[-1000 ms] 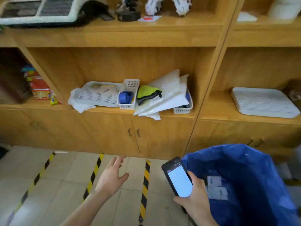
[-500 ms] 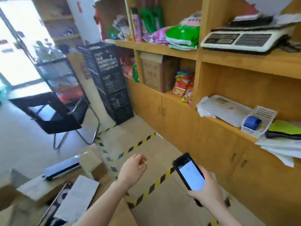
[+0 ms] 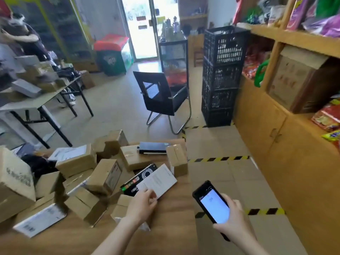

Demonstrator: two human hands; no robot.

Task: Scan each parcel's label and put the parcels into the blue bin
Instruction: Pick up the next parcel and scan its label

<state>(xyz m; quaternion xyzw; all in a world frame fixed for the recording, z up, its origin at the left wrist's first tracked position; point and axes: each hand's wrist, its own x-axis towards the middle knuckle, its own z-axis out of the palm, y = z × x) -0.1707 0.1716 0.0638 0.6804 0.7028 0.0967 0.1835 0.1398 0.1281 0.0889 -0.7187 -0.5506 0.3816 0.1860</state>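
I have two hands in view and they are well apart. My left hand pinches the near corner of one flat white parcel, thumb and fingers curled on its edge. My right hand is wrapped around one phone, held just beyond the right edge of the table. The white parcel lies printed face up, partly on one black box, near the right side of the wooden table. Its long axis goes diagonally, from near-left to far-right, and the far end points toward the chair. The phone is also diagonal. Its top end points far-left toward the parcel, and its screen is lit and turned up to me. Around the parcel I count at least ten brown cardboard boxes in a loose heap, tilted in different ways, and one dark flat parcel lies on the far boxes. On the floor behind stand one black chair and one stack of black crates, four as far as I can tell.
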